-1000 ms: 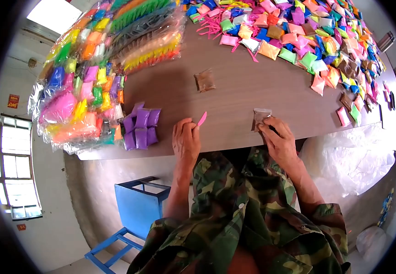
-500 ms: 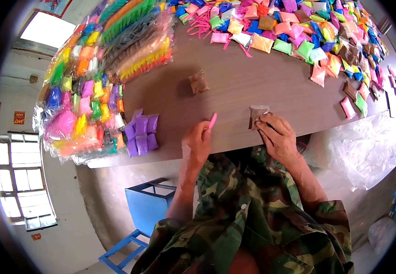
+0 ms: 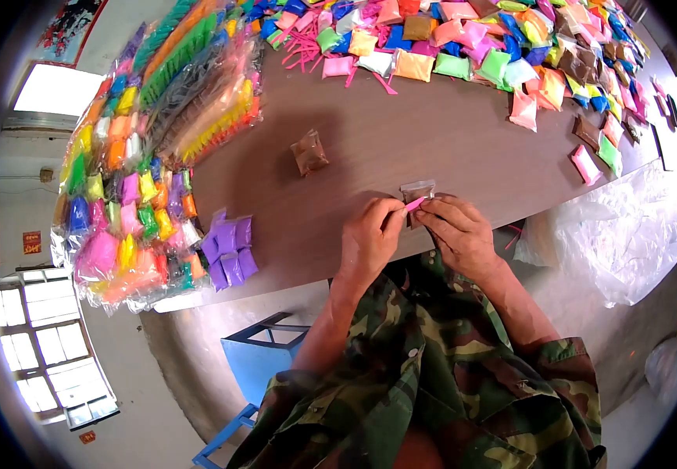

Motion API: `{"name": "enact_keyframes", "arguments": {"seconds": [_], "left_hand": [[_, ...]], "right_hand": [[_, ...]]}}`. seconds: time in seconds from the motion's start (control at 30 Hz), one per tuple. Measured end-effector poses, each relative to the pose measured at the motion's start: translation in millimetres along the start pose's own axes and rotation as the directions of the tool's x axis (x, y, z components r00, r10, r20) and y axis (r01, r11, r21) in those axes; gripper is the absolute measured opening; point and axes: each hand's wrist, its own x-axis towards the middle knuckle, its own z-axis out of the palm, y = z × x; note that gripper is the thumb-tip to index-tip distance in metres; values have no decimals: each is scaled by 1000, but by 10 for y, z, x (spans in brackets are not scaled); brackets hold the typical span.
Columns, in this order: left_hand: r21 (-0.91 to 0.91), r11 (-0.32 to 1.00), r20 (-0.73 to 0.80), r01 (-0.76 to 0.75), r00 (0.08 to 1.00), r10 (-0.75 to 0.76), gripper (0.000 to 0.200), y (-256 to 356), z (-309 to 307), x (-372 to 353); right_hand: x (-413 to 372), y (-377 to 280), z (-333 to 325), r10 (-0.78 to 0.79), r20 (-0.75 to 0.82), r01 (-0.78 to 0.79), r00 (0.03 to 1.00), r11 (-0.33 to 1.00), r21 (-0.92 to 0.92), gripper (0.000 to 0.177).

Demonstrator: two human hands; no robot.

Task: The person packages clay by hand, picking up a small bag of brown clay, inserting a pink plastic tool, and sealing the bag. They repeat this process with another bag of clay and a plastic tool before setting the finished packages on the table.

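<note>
My left hand (image 3: 373,233) pinches a small pink strip (image 3: 415,204) whose tip lies across a clear packet with brown contents (image 3: 418,189). On the packet's right side, my right hand (image 3: 457,234) grips it with closed fingers, near the table's front edge. Another brown packet (image 3: 309,152) lies by itself on the brown table (image 3: 369,125), up and to the left of my hands. A cluster of purple packets (image 3: 229,245) rests near the front edge at the left.
Bagged colourful packets (image 3: 131,211) fill the table's left end. Loose packets (image 3: 502,47) and pink strips (image 3: 299,43) are piled along the far side and right. Clear plastic (image 3: 612,242) hangs at the right. A blue stool (image 3: 256,363) stands below the left side.
My left hand has moved right with the pink strip, which now reaches the packet in my right hand. The whole view has shifted slightly.
</note>
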Motion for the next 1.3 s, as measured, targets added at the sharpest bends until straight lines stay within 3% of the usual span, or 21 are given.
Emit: {"name": "enact_keyframes", "arguments": {"seconds": [0.1,0.23,0.33,0.43,0.6,0.83,1.0,1.23,1.3], "left_hand": [[94,995,-2,-39,999,39,6,-98,-12,162],[91,995,-32,-41,998,45,6,-199,-23,357],[72,997,12,-35,999,35,6,-81,-65,427],[23,992,70,-123,990,121,6,108,-55,379],[109,986,221,-123,970,97,6,253,-19,452],[144,977,240,-159,963,121,7,106,112,684],[79,996,138,-48,990,37,7,54,52,679],[17,998,192,-55,980,51,7,127,-64,329],[39,999,179,9,984,-16,6,151,-40,314]], "right_hand": [[16,-24,-25,6,-1,-6,1000,1000,-10,36],[37,-24,-46,-6,-1,6,1000,1000,-24,37],[62,-31,-52,-12,-14,12,1000,1000,-11,36],[36,-25,-40,-18,-21,18,1000,1000,-11,34],[51,-10,-28,-54,-48,54,997,998,-16,31],[51,-55,-39,-36,-51,33,998,998,-47,30],[52,-53,-41,-32,-47,30,998,999,-44,30],[88,-86,-33,-25,-68,24,997,1000,-17,29],[85,-82,-22,-30,-83,29,996,999,-22,29]]}}
